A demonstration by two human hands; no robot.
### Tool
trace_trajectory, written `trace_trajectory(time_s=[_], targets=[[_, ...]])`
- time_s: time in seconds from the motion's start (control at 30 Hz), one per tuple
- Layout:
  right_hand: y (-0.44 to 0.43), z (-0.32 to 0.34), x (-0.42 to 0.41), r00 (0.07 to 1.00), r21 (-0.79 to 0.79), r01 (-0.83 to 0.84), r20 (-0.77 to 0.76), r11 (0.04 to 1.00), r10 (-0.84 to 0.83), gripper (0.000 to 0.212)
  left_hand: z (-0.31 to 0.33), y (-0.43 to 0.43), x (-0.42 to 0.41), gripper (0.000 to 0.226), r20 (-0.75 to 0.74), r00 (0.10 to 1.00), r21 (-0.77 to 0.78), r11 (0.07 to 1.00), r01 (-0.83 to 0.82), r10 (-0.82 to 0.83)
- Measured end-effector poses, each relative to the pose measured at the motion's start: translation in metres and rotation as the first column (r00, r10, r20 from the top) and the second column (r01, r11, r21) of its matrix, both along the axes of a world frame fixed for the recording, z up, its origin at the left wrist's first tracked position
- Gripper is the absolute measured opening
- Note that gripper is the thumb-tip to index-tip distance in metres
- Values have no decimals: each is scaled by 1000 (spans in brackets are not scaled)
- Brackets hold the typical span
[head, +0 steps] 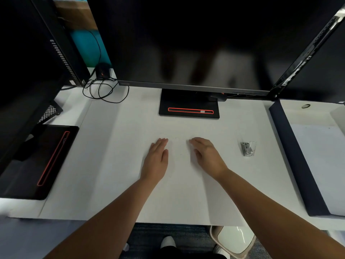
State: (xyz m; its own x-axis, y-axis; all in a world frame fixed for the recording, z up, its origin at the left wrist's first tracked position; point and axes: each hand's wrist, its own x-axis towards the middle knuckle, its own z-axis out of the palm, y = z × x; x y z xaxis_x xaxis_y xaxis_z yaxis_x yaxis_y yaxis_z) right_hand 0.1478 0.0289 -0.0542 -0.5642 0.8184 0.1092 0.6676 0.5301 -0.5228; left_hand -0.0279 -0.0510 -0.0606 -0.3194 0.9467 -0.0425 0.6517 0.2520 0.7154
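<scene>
Your left hand (155, 161) and right hand (207, 157) lie palm-down at the centre of the frame, side by side but not touching, on a white sheet (130, 184) spread over the bench (71, 109). Neither grip holds anything: the fingers lie straight on the sheet, those of the right hand slightly arched. A metal piece (248, 148) sits on the sheet right of centre, near your right hand but apart from it. A stand (188, 107) is above the hands in the frame. The sheet's near edge seems to reach the bench's front edge at the bottom. The likely trouble is that uneven pressure or an outward slide drags or creases the sheet. A wide sweep by the right hand could knock the metal piece toward the dark divider (291, 156) at right.
</scene>
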Motion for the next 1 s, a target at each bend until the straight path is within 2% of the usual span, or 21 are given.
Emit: trace_trajectory(time_s=[0.1, 0.2, 0.3, 0.37, 0.43, 0.5, 0.7, 0.77, 0.87, 1.0], targets=[[0, -6, -5, 996, 28, -49, 81, 998, 46, 37, 0, 0, 1, 44, 38, 999, -43, 998, -34, 36], [-2, -1, -4, 996, -4, -79, 32, 997, 79, 32, -1, 0, 1, 44, 34, 999, -55, 998, -30, 32], [5, 9, -4, 994, -119, 53, -87, 991, -64, 31, -3, 0, 0, 43, 39, 998, -43, 998, -40, 42], [14, 11, -6, 990, -176, 115, -66, 978, -129, 31, -3, 0, 0, 42, 64, 996, -25, 998, -59, 61], [20, 10, -13, 996, -191, 86, 17, 978, -84, 31, -3, 1, 0, 42, 73, 995, -19, 998, -65, 66], [22, 9, -22, 996, -179, 23, 94, 983, -7, 34, -4, 1, 0, 41, 66, 996, -22, 998, -63, 64], [16, 15, -32, 967, -192, -144, 179, 971, 179, 39, -2, 1, -1, 41, 72, 996, -9, 998, -56, 57], [10, 14, -28, 961, -191, -142, 210, 971, 182, 43, -3, 2, -1, 41, 81, 995, -19, 999, -51, 53], [4, 8, -26, 973, -121, -117, 185, 986, 138, 28, -5, 2, -2, 41, 112, 992, -19, 998, -62, 64], [0, 7, -31, 983, -69, -60, 169, 996, 71, 27, -6, 5, -3, 38, 212, 971, 15, 993, -115, 109]])
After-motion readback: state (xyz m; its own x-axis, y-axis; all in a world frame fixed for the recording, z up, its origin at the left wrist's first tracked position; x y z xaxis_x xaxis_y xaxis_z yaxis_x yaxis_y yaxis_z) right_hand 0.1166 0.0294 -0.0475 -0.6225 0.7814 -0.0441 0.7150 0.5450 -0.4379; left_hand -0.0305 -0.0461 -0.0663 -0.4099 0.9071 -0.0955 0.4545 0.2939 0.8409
